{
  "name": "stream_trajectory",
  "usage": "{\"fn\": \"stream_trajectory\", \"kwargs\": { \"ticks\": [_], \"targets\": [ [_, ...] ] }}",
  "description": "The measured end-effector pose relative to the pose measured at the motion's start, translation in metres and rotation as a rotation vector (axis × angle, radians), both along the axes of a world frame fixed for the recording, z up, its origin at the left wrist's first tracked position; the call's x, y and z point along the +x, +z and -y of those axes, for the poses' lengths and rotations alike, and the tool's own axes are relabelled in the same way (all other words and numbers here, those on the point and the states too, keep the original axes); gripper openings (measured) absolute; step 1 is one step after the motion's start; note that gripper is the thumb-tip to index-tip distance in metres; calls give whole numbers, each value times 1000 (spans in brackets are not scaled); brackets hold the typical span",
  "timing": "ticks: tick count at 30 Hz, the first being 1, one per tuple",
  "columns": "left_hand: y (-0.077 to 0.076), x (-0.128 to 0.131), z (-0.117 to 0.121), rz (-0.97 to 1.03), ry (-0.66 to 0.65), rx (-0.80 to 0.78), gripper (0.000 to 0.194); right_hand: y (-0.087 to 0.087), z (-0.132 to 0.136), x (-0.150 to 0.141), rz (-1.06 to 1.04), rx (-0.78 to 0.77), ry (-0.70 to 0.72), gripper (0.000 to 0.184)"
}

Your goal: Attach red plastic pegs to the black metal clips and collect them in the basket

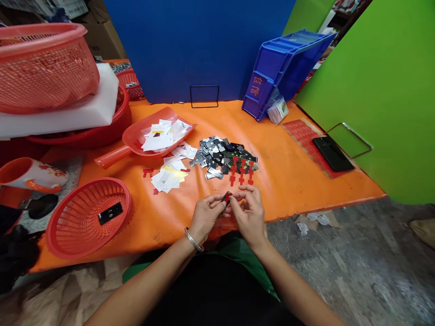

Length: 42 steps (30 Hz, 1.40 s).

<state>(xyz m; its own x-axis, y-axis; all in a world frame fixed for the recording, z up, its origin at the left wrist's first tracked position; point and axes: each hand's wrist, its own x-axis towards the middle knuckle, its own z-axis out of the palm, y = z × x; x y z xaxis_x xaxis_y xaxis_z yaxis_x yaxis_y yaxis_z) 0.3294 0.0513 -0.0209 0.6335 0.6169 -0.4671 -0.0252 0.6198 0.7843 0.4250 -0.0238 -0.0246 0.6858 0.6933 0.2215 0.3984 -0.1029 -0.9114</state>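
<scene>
Between my hands, near the table's front edge, is a small dark flat plate (224, 199) with a red piece (228, 196) on its face. My left hand (206, 215) pinches the plate from the left. The fingertips of my right hand (249, 213) close on the red piece at the right; my fingers partly cover both. Just beyond lies a heap of black and silver metal plates (217, 154). Several red T-shaped pieces (242, 170) sit in rows at the heap's near right edge. One black plate (110, 213) rests in the red round basket (89, 217) at left.
A red scoop (146, 131) holds papers and plastic bags, with more paper slips (168, 177) beside it. A mug (32, 174) and stacked red baskets (44, 68) stand left. A blue bin (261, 83) leans at the back; a black phone (332, 154) lies right.
</scene>
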Motion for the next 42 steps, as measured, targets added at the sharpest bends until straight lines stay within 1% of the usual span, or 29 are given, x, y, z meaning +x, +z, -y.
{"fn": "stream_trajectory", "kwargs": {
  "ticks": [5,8,10,13,20,24,29,30,33,34,35,37,38,40,42],
  "targets": [
    [3,0,2,-10,8,-11,31,4,-6,3,-226,-1,-8,16],
    [3,0,2,-12,3,-21,31,5,-8,3,-322,-4,1,19],
    [3,0,1,-14,-2,-29,30,6,-8,4,-337,-8,1,19],
    [4,0,1,-20,-5,-41,28,6,-8,5,-290,-16,-11,19],
    [5,0,1,-35,-10,-43,29,3,-8,7,-257,-32,-17,19],
    [6,0,3,-26,-6,-35,28,2,-8,6,-303,-27,-19,19],
    [7,-1,5,6,-4,-10,28,3,-9,2,-417,-10,-19,18],
    [7,-1,5,14,-5,-5,28,3,-9,2,-427,16,-30,20],
    [7,-4,5,29,-13,-10,32,3,-11,6,-456,89,-58,40],
    [8,-5,4,35,-16,-13,33,3,-12,7,-480,81,-40,43],
    [9,-6,4,41,-18,-13,35,3,-12,9,-509,52,-4,41],
    [11,-8,2,53,-28,3,35,4,-11,10,-567,-36,99,32],
    [12,-10,1,52,-33,15,35,5,-10,9,-589,-68,140,31],
    [12,-13,0,31,-37,35,34,6,-9,6,-611,-93,188,30],
    [10,-17,-1,-6,-40,51,34,6,-9,1,-608,-85,209,29]
  ]
}}
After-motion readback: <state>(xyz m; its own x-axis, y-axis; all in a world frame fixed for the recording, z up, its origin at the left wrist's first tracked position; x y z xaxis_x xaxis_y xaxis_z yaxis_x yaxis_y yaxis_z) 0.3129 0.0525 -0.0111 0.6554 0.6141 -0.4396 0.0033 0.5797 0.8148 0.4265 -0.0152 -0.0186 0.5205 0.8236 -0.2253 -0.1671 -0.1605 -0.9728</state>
